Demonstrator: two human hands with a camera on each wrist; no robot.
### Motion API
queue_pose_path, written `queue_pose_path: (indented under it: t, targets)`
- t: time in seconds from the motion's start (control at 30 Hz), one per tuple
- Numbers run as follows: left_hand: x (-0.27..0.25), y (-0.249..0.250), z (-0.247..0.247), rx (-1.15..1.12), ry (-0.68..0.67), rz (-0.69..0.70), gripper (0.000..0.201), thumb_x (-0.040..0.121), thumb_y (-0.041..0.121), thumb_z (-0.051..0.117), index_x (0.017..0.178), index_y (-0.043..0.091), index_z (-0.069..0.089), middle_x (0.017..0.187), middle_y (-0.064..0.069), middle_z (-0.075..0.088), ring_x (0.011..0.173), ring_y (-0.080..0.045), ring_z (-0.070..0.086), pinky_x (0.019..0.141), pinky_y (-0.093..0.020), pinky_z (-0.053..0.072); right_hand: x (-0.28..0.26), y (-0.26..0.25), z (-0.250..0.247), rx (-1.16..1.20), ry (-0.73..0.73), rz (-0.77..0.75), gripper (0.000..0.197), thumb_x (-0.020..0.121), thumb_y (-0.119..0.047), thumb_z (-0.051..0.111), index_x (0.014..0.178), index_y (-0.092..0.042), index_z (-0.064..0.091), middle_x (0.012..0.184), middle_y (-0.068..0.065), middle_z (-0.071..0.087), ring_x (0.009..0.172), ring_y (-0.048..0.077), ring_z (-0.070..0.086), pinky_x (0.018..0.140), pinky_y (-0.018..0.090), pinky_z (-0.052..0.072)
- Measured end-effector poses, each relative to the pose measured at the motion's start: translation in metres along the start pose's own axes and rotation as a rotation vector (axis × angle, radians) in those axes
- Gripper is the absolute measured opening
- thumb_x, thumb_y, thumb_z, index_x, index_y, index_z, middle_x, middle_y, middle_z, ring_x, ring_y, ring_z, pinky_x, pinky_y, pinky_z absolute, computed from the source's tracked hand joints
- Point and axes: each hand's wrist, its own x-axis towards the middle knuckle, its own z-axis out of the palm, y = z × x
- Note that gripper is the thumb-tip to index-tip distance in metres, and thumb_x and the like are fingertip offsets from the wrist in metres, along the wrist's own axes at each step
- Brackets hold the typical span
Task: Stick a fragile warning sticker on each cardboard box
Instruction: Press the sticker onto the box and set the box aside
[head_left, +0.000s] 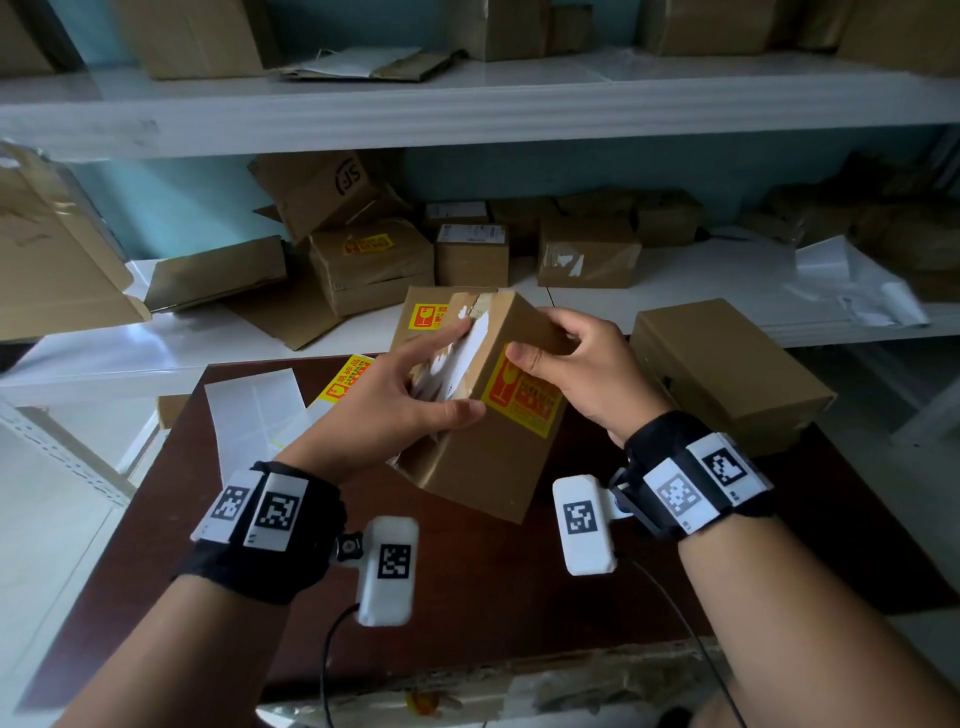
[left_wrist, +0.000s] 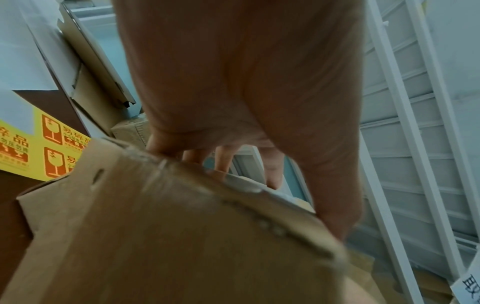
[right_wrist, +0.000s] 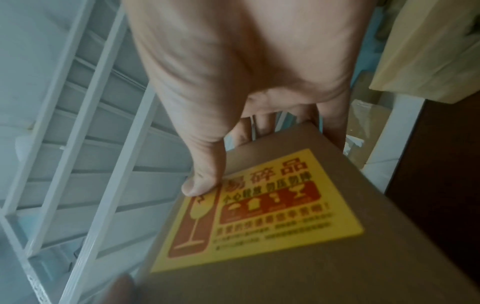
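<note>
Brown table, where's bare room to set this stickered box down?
The brown table is bare in front, beneath the held cardboard box and both wrists. Its left rear is crowded with white backing paper and the yellow sticker sheet; a bigger plain box takes the right rear.

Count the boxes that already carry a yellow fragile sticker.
3: the brown cardboard box held in both hands, one just behind it, one on the white shelf. Others may hide theirs.

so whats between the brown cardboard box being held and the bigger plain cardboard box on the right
Only the right hand, gripping the held brown cardboard box, and some bare dark brown table before the bigger plain cardboard box; head view.
</note>
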Motion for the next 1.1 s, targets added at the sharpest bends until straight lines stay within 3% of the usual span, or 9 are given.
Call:
queue_pose_path:
  t: [0.3,0.43,0.6,0.67,0.73,0.83,0.93,1.0,1.1]
  targets:
    - [0.001,-0.001,-0.009,-0.192,0.045,0.019,0.080,0.067,0.040,0.085,0.138,0.050,0.051,0.137,0.012,0.058,0.112,-0.020,0.068,0.091,-0.046,0.056,0.005,0.005,-0.017,-0.046,0.056,-0.118,0.059,0.080,-0.016,0.082,0.132,-0.030,0.059,0.131,-0.014,0.062,0.125,-0.002,0.054,0.110,0.037,0.045]
    - [0.005,-0.007,-0.011,-0.248,0.054,0.052,0.078,0.072,0.040,0.083,0.142,0.045,0.048,0.148,0.006,0.050,0.120,-0.025,0.064,0.100,-0.056,0.049,0.004,0.006,-0.022,0.079,0.048,-0.110,0.056,0.088,-0.003,0.072,0.137,-0.025,0.054,0.143,-0.008,0.054,0.125,-0.002,0.054,0.103,0.025,0.050]
    - [0.012,-0.009,-0.010,-0.325,0.097,0.123,0.070,0.084,0.034,0.071,0.148,0.037,0.043,0.148,0.000,0.051,0.131,-0.026,0.055,0.107,-0.057,0.042,0.005,0.011,-0.019,0.128,0.123,-0.085,0.055,0.095,0.007,0.055,0.134,-0.032,0.055,0.141,-0.012,0.054,0.127,0.000,0.054,0.107,0.032,0.048]
    - [0.015,-0.008,-0.010,-0.399,0.124,0.162,0.064,0.092,0.027,0.061,0.152,0.031,0.037,0.146,-0.009,0.054,0.133,-0.032,0.052,0.108,-0.055,0.040,0.005,0.011,-0.017,0.177,0.129,-0.005,0.047,0.100,-0.005,0.053,0.137,-0.034,0.053,0.140,-0.012,0.056,0.127,0.006,0.056,0.101,0.032,0.052]
    - [0.018,-0.008,-0.011,-0.456,0.192,0.160,0.060,0.095,0.025,0.055,0.152,0.031,0.036,0.144,-0.008,0.055,0.133,-0.031,0.052,0.107,-0.055,0.041,0.003,0.009,-0.013,0.241,0.038,0.146,0.042,0.100,-0.038,0.053,0.142,-0.034,0.048,0.145,-0.006,0.053,0.125,0.015,0.057,0.098,0.041,0.053]
    - [0.023,-0.010,-0.007,-0.491,0.258,0.136,0.061,0.095,0.030,0.056,0.152,0.033,0.035,0.144,-0.005,0.055,0.135,-0.028,0.050,0.110,-0.062,0.037,-0.003,0.008,-0.006,0.265,-0.203,0.278,0.077,0.076,-0.077,0.053,0.144,-0.042,0.043,0.147,-0.008,0.052,0.132,0.022,0.051,0.105,0.054,0.043]
    - [0.027,-0.010,-0.001,-0.505,0.265,0.129,0.060,0.097,0.032,0.055,0.153,0.031,0.034,0.146,-0.006,0.053,0.136,-0.027,0.049,0.110,-0.063,0.035,-0.008,0.006,0.001,0.324,-0.259,0.285,0.065,0.074,-0.061,0.067,0.134,-0.042,0.051,0.133,-0.007,0.062,0.127,0.020,0.054,0.101,0.054,0.047]
    - [0.029,-0.008,0.001,-0.480,0.238,0.139,0.058,0.099,0.035,0.052,0.153,0.034,0.032,0.147,-0.003,0.052,0.136,-0.026,0.049,0.108,-0.061,0.039,-0.008,0.005,0.002,0.396,-0.202,0.278,0.054,0.079,-0.045,0.069,0.130,-0.034,0.056,0.125,-0.003,0.066,0.121,0.021,0.059,0.099,0.058,0.051]
    - [0.032,-0.010,0.004,-0.398,0.196,0.110,0.051,0.099,0.044,0.051,0.148,0.046,0.036,0.147,0.008,0.051,0.134,-0.018,0.050,0.104,-0.051,0.045,-0.005,0.004,-0.004,0.444,-0.094,0.275,0.047,0.079,-0.042,0.067,0.124,-0.032,0.062,0.117,0.000,0.069,0.115,0.024,0.062,0.097,0.054,0.053]
